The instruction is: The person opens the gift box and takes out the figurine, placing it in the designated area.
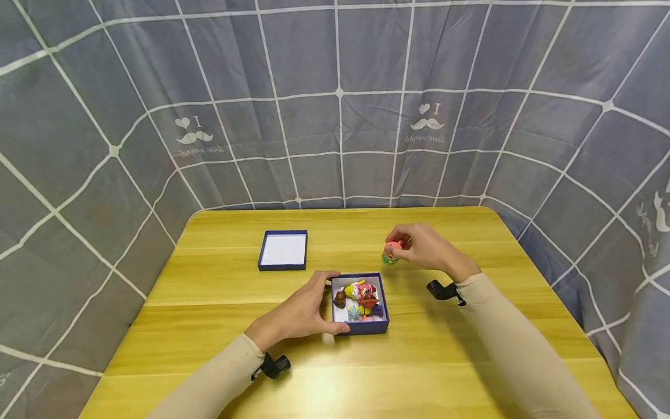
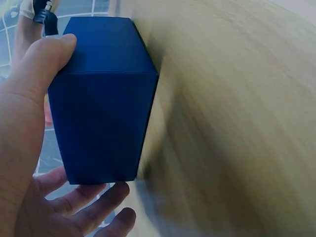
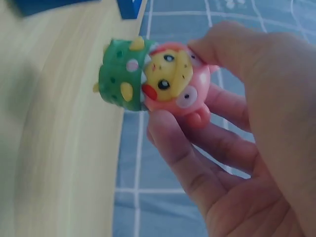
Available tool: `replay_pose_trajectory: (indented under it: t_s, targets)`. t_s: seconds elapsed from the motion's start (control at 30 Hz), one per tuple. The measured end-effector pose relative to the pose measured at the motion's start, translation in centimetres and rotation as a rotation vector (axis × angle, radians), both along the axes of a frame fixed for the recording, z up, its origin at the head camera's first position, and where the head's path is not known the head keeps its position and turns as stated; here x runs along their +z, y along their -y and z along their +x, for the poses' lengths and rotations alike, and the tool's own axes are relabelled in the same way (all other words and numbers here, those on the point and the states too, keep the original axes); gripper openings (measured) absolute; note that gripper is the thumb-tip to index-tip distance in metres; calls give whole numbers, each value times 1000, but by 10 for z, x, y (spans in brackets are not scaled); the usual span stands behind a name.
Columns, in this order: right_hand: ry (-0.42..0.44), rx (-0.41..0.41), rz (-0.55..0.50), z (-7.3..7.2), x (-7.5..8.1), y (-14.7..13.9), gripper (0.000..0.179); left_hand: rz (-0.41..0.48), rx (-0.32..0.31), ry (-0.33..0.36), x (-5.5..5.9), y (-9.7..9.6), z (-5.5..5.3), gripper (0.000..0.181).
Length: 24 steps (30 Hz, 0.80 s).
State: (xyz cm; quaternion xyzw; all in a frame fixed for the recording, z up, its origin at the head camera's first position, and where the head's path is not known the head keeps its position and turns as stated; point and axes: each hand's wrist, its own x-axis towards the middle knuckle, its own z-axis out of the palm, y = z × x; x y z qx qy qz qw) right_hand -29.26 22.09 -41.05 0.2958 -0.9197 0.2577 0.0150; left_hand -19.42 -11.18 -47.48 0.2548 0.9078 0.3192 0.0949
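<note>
My left hand [image 1: 303,312] grips the left side of an open dark blue box [image 1: 369,329]. The left wrist view shows the thumb on one wall of the box [image 2: 101,123] and the fingers at the opposite wall. Several small colourful toy figures [image 1: 364,298] lie jumbled in it, partly overlapping. Beyond the box's back right corner, my right hand [image 1: 426,247] pinches a toy figurine [image 1: 390,256] between thumb and fingers, just over the table. In the right wrist view this figurine [image 3: 170,79] has a yellow face, a pink hood and a green spotted lower part.
A shallow blue lid [image 1: 282,268] with a white inside lies on the wooden table [image 1: 220,314], behind and left of the box. Grey curtain [image 1: 366,128] with white lines surrounds the table's back and sides. Each wrist wears a black device [image 1: 275,366].
</note>
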Motion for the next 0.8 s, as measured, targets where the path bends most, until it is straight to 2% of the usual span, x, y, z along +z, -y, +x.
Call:
replay_pose_trajectory:
  t_s: [0.2, 0.4, 0.8]
  targets:
    - [-38, -59, -18, -16, -16, -8, 16, 0, -11, 11, 1, 1, 0, 123]
    - [-28, -92, -10, -27, -31, -12, 17, 2, -13, 4, 0, 0, 0, 123]
    - [10, -160, 13, -36, -48, -17, 22, -3, -11, 3, 0, 0, 1, 123]
